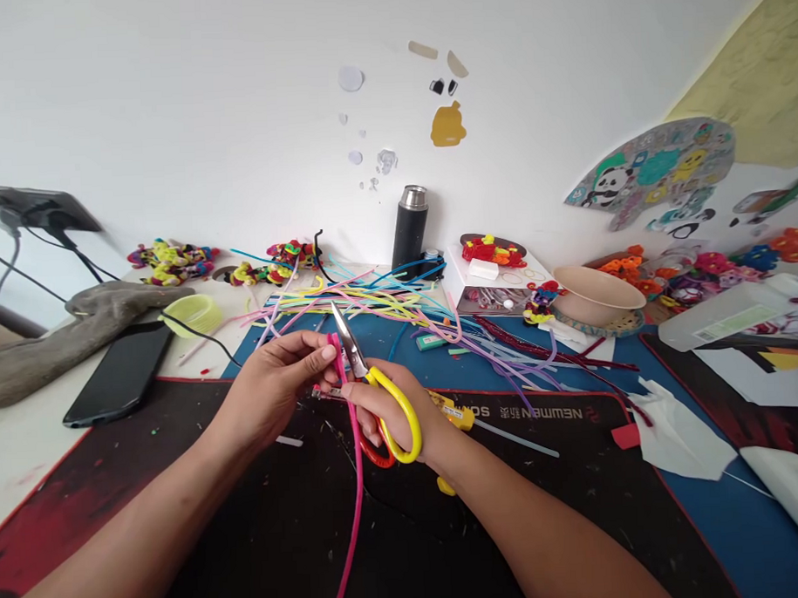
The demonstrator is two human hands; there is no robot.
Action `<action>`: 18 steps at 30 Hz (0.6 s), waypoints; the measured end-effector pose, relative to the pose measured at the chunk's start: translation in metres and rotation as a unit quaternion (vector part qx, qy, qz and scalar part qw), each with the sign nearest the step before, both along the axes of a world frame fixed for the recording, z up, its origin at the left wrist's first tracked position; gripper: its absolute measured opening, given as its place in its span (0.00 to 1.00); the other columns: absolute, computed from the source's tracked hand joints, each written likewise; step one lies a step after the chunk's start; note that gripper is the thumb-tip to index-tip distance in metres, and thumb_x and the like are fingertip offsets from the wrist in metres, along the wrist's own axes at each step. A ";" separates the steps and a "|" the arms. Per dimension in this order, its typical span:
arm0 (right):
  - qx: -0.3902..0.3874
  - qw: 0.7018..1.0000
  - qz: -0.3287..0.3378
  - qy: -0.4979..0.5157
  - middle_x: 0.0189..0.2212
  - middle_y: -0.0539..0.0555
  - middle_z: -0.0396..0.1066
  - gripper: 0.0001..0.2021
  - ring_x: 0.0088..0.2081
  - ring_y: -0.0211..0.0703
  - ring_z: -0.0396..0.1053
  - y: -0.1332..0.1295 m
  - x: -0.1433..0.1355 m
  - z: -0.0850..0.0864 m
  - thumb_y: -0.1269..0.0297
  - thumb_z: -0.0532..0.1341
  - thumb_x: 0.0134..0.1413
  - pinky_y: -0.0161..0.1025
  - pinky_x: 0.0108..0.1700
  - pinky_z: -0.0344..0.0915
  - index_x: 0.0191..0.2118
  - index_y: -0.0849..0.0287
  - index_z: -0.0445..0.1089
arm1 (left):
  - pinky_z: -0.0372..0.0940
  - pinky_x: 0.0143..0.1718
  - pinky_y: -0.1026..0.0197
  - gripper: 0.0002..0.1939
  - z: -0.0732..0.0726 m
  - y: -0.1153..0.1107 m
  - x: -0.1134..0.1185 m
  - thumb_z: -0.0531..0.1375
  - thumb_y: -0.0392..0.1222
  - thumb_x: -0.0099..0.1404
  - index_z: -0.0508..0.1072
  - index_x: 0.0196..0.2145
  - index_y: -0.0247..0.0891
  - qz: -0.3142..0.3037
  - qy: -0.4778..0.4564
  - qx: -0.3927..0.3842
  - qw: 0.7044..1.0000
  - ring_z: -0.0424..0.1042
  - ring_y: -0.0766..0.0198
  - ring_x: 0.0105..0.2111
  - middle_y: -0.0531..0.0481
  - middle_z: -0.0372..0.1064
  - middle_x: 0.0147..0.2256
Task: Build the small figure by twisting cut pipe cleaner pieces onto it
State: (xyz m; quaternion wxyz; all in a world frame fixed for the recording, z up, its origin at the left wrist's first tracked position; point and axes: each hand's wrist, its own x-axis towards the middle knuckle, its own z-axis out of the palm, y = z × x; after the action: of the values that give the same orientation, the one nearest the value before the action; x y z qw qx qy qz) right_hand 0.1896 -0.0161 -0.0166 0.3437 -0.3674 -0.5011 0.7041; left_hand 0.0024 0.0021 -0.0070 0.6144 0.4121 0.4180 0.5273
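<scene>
Between the thumb and fingers of my left hand is the bent upper end of a pink pipe cleaner. Its long tail hangs down over the dark mat. My right hand is closed, with a pair of scissors in it. One scissor handle loop is yellow and the other red, and the metal blades point up and away, just right of the pink bend. The right fingers also lie against the pipe cleaner below the bend. Whether they pinch it is partly hidden.
Many loose pipe cleaners lie behind my hands. A black thermos stands at the wall, with a white box and a beige bowl to its right. A phone rests at left. Crumpled tissue lies at right.
</scene>
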 end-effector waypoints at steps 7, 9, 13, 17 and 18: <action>-0.001 1.000 0.004 -0.005 0.14 0.40 0.63 0.18 0.15 0.35 0.58 -0.001 -0.002 0.001 0.47 0.70 0.59 0.33 0.20 0.57 0.37 0.54 0.66 | 0.69 0.26 0.68 0.23 0.003 -0.002 -0.001 0.86 0.56 0.48 0.84 0.29 0.38 -0.004 0.008 -0.011 1.000 0.73 0.67 0.22 0.51 0.77 0.22; 0.000 1.000 0.008 -0.008 0.14 0.40 0.63 0.18 0.15 0.35 0.58 -0.001 -0.002 0.001 0.47 0.70 0.59 0.33 0.20 0.57 0.37 0.54 0.67 | 0.69 0.26 0.68 0.23 0.002 -0.001 -0.001 0.86 0.56 0.48 0.84 0.30 0.38 -0.006 0.008 -0.011 1.000 0.73 0.67 0.22 0.51 0.77 0.22; 0.004 1.000 0.010 -0.012 0.14 0.41 0.63 0.19 0.15 0.35 0.58 -0.001 -0.001 0.001 0.46 0.71 0.60 0.33 0.20 0.56 0.36 0.54 0.66 | 0.70 0.26 0.67 0.23 -0.001 0.001 -0.002 0.86 0.55 0.47 0.85 0.30 0.38 0.000 0.010 -0.010 1.000 0.74 0.67 0.23 0.50 0.78 0.22; 0.006 1.000 0.012 -0.015 0.13 0.41 0.63 0.19 0.15 0.36 0.58 -0.001 0.000 0.002 0.45 0.71 0.59 0.33 0.20 0.56 0.36 0.54 0.67 | 0.71 0.27 0.67 0.24 -0.003 0.002 -0.003 0.86 0.56 0.48 0.87 0.33 0.38 -0.003 0.027 -0.003 1.000 0.74 0.66 0.24 0.49 0.79 0.24; 0.006 1.000 0.012 -0.015 0.13 0.41 0.63 0.19 0.15 0.36 0.58 -0.001 0.000 0.002 0.46 0.71 0.59 0.33 0.20 0.56 0.36 0.54 0.67 | 0.71 0.27 0.66 0.24 -0.004 0.002 -0.004 0.85 0.57 0.48 0.87 0.33 0.38 -0.005 0.034 0.000 0.999 0.74 0.66 0.24 0.49 0.79 0.25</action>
State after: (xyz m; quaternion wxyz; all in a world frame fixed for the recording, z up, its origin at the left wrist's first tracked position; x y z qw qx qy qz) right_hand 0.1896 -0.0175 -0.0147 0.3297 -0.3701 -0.5146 0.6996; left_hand -0.0014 0.0038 -0.0107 0.6025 0.4320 0.4364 0.5099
